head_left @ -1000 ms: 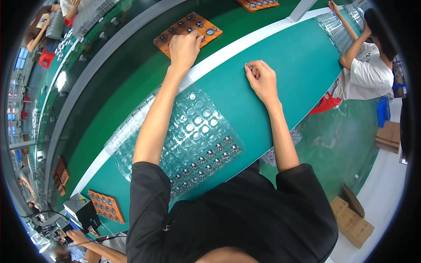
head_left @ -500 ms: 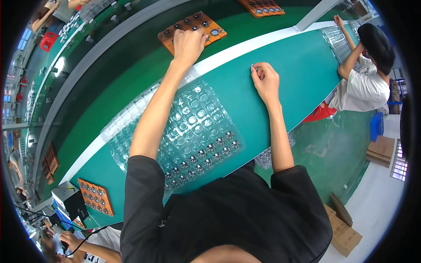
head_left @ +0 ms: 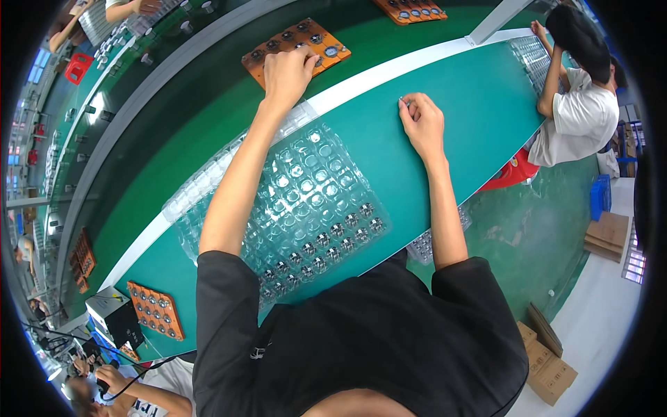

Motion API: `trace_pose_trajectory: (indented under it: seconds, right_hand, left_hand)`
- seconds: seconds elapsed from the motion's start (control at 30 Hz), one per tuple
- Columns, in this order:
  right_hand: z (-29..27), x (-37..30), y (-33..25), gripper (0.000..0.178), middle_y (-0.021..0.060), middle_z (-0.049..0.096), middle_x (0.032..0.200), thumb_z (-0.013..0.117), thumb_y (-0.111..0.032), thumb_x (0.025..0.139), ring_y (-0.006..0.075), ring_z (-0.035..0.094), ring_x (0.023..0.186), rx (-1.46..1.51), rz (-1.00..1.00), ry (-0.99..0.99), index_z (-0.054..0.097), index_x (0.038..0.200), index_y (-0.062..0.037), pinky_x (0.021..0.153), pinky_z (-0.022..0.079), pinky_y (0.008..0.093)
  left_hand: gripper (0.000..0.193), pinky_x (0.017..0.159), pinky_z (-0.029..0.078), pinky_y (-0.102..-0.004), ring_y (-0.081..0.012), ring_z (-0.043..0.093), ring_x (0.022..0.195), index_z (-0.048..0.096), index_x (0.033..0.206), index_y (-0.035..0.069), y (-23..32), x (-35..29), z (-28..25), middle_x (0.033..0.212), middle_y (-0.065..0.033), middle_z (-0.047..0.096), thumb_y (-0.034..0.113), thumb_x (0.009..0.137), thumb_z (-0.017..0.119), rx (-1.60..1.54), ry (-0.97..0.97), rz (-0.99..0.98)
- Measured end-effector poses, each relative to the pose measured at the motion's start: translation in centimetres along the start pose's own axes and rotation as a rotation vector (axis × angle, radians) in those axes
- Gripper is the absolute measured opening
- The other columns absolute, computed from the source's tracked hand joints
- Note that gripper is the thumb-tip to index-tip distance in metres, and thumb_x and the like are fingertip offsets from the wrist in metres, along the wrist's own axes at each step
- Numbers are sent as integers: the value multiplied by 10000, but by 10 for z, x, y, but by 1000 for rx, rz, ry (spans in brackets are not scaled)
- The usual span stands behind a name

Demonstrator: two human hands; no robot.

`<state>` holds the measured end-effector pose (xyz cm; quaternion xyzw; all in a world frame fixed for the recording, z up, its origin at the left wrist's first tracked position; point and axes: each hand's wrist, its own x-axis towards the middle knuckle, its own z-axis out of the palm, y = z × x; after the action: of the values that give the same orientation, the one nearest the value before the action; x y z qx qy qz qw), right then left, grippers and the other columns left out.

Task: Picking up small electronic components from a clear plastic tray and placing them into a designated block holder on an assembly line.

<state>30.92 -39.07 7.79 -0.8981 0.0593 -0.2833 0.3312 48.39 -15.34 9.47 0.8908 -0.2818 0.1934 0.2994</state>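
My left hand reaches over an orange tray that holds several round dark metal parts on the green belt. Its fingers are curled down at the tray's near side, and whatever they grip is hidden. Off to the right, my right hand hovers above the green bench, thumb and fingers pinched on something small that I cannot make out. Below my left forearm lies a clear plastic blister tray, with small shiny metal parts in its nearer rows and bare pockets farther up.
A second orange tray rides the belt at the top. Another orange tray lies at the bench's left end by a grey-black box. A co-worker in a white shirt sits at right, near another clear blister tray.
The orange tray under my left hand has shifted slightly left, and that hand has moved left with it. My right hand stays nearly in place, still pinched. The co-worker's head has shifted left.
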Motion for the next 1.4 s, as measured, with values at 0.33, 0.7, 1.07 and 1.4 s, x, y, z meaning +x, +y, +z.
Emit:
trace_pose_trajectory:
  seconds: [0.33, 0.7, 1.07, 1.4]
  right_hand:
    - [1, 2, 5, 86, 81, 543, 690, 722, -76, 866, 193, 492, 556, 2, -50, 24, 659, 890, -22, 539, 431, 337]
    - [50, 77, -69, 186, 157, 722, 818, 700, -151, 906, 252, 709, 734, 221, -190, -225, 713, 939, 32, 692, 550, 335]
    - [108, 119, -63, 161, 132, 723, 779, 698, -113, 901, 206, 700, 690, 140, -266, -448, 713, 950, 40, 661, 539, 319]
    - [127, 121, -83, 161, 167, 718, 784, 720, -103, 889, 239, 716, 703, 73, -432, -444, 719, 936, 51, 662, 544, 336]
  left_hand:
    - [161, 760, 482, -442, -318, 660, 669, 753, 872, 59, 6, -7, -7, 676, -144, 684, 218, 879, 725, 245, -38, 111]
    - [231, 917, 463, -445, -326, 587, 1013, 749, 996, 18, -7, -24, -36, 1055, -141, 672, 226, 932, 673, -1, 71, -1]
    - [231, 913, 458, -274, -156, 623, 1019, 716, 1060, 8, -60, -171, -227, 1076, -78, 683, 185, 1038, 569, -62, 284, -380]
    - [308, 730, 422, -252, -108, 487, 792, 719, 1066, -6, -97, -355, -256, 1074, -49, 637, 254, 1055, 556, 59, 602, -734]
